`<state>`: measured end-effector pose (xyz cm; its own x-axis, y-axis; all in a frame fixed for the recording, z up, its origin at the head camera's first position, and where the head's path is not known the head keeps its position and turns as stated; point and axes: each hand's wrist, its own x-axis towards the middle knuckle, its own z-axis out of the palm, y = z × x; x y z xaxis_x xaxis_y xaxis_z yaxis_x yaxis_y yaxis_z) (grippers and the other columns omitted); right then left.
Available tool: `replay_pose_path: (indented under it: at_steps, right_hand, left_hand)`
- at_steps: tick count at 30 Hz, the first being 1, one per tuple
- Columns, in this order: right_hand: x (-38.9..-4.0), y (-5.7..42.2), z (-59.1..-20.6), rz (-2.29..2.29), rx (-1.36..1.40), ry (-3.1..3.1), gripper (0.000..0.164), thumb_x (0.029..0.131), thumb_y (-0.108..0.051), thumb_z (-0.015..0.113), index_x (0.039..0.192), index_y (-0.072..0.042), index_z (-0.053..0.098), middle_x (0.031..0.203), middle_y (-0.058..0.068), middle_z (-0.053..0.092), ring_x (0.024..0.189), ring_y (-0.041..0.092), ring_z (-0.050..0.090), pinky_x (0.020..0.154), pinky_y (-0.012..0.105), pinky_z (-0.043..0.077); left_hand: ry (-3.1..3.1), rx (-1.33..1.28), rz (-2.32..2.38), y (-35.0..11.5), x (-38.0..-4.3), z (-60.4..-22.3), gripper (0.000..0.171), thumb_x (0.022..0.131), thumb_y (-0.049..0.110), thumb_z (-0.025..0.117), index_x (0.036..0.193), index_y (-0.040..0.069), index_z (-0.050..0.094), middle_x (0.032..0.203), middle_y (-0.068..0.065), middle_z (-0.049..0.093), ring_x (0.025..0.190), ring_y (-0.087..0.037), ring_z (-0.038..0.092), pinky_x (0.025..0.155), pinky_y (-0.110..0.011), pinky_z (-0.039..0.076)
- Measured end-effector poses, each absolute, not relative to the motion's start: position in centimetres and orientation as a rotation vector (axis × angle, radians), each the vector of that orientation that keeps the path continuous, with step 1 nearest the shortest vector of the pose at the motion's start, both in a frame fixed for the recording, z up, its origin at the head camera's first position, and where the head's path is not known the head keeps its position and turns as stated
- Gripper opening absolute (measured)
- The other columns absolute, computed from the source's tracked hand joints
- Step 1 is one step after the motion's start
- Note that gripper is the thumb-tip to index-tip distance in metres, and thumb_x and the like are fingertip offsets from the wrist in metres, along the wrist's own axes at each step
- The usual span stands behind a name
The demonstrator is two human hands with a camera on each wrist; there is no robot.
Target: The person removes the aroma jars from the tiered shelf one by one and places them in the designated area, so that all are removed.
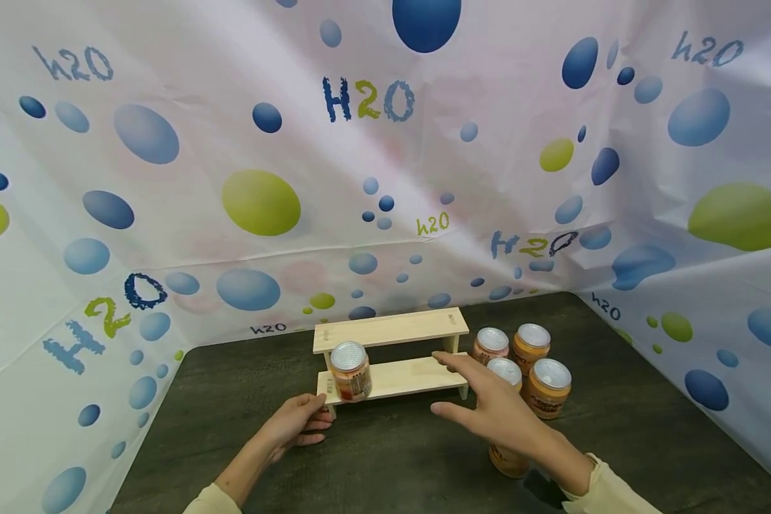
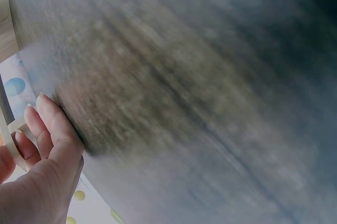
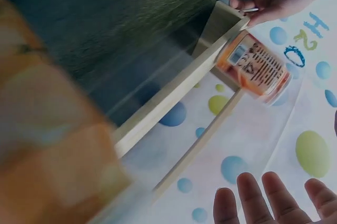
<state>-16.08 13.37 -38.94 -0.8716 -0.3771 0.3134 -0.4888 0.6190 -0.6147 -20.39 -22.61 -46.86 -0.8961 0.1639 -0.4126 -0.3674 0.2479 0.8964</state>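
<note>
A two-step wooden shelf point(image 1: 417, 375) stands on the dark table. One jar with an orange label and a pale lid point(image 1: 351, 371) sits upright at the left end of its lower step. My left hand point(image 1: 295, 426) grips that end of the step, thumb at the board's top edge and the other fingers lower down. Over the table, right of the shelf's middle, my right hand point(image 1: 497, 407) is held with thumb and fingers spread and nothing between them. Several similar jars point(image 1: 548, 389) stand right beside it, partly hidden by the hand and forearm.
Another jar point(image 1: 509, 462) stands nearer the front, under the right forearm. The shelf's upper step point(image 1: 392, 330) is at the back, close to a white sheet point(image 1: 334, 164) with blue and green dots that hangs behind and along both sides of the table point(image 1: 244, 378).
</note>
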Motion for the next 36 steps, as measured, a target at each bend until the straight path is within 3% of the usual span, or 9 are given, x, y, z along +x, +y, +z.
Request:
replay_pose_path:
  at_steps: [12,27,36]
  right_hand:
    - [-18.0,9.0,-38.1,1.092,0.833,-2.692,0.072,0.089,-0.055,0.071,0.151,-0.032,0.043,0.152,-0.003,0.049,0.13,0.027,0.058,0.095,0.053,0.054]
    - [-20.6,4.3,-38.3,1.125,0.859,-2.733,0.071,0.091,-0.05,0.071,0.153,-0.034,0.04,0.154,-0.005,0.047,0.139,0.025,0.05,0.103,0.055,0.049]
    - [-21.6,3.2,-39.5,1.137,0.865,-2.73,0.073,0.09,-0.047,0.073,0.153,-0.026,0.042,0.153,0.001,0.048,0.14,0.028,0.047,0.103,0.058,0.048]
  left_hand:
    - [2.106,-0.2,1.69,-22.7,-20.3,-46.8,0.043,0.108,0.041,0.044,0.113,-0.001,0.056,0.103,-0.01,0.063,0.097,-0.02,0.066,0.081,-0.037,0.061]
    - [2.112,-0.214,1.686,-22.8,-20.3,-46.8,0.044,0.107,0.041,0.045,0.114,-0.001,0.057,0.101,-0.009,0.065,0.095,-0.019,0.067,0.08,-0.037,0.061]
    - [2.118,-0.227,1.691,-22.6,-20.4,-46.8,0.041,0.107,0.04,0.046,0.111,0.0,0.057,0.104,-0.011,0.064,0.097,-0.021,0.067,0.081,-0.039,0.061]
